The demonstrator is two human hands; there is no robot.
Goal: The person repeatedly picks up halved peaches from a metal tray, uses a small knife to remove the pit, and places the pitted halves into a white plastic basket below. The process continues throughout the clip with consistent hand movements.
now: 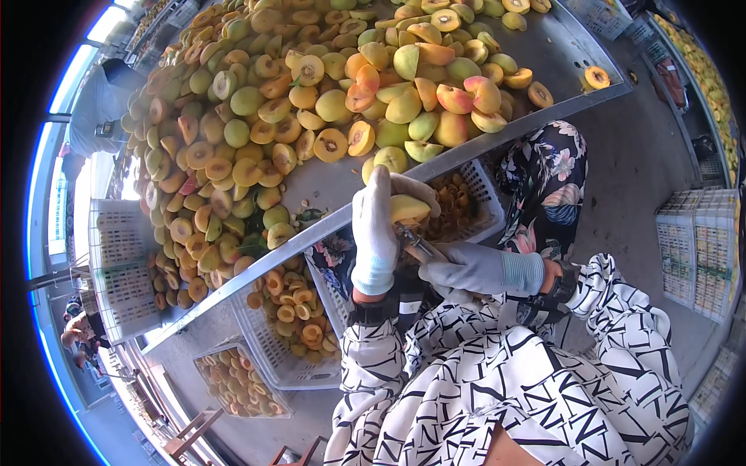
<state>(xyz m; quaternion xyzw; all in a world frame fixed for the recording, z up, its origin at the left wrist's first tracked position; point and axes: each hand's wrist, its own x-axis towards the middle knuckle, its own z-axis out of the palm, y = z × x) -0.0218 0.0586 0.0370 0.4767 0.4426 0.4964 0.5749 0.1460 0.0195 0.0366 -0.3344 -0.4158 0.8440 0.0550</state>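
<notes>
Both hands wear pale grey work gloves. My left hand [379,227] holds a yellow-green halved fruit [409,208], perhaps a peach or apricot, between thumb and fingers, just past the table's near edge. Closed around the handle of a metal hand tool [417,242], my right hand [475,268] keeps its tip against the underside of that fruit. The tool's exact kind cannot be told. Beyond the hands, a metal table [315,180] bears a large heap of halved fruits [331,145], many with the stone still in them.
The table's raised metal rim [262,262] runs diagonally before me. Below it stand a white plastic crate [489,198] of small orange-brown pieces and another crate [291,378] of pitted halves. A further full crate [242,410] stands on the floor; stacked crates [696,250] are at right. A person [96,110] is at upper left.
</notes>
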